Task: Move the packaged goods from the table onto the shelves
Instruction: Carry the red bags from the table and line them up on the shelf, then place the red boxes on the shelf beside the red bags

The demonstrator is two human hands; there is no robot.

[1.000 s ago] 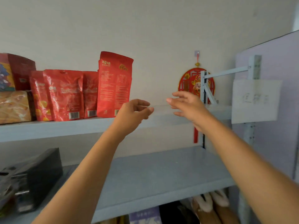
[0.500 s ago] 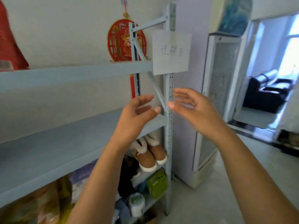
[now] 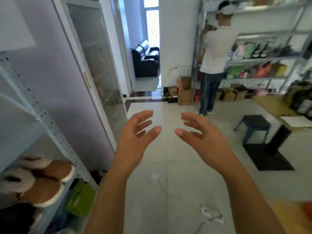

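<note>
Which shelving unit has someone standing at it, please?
The far shelving unit on the right, which a person faces; the near shelving unit holds brown slippers.

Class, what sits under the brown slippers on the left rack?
Below the slippers a green package shows; dark items beside it are blurred, and the slippers hide the rest.

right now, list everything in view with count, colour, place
shelf rack: one, pale grey, left edge
slippers: two, brown with white fur, on that rack
package: one, green, below the slippers
glass-door cabinet: one, white-framed, left of doorway
armchair: one, black, beyond the doorway
person: one, white shirt, at far shelves
far shelves: one unit, grey, back right
cardboard boxes: several, brown, floor beneath them
stool: one, dark, beside the table
table: one, wooden, right edge
left grip: one, open, empty, centre
right grip: one, open, empty, centre
</note>
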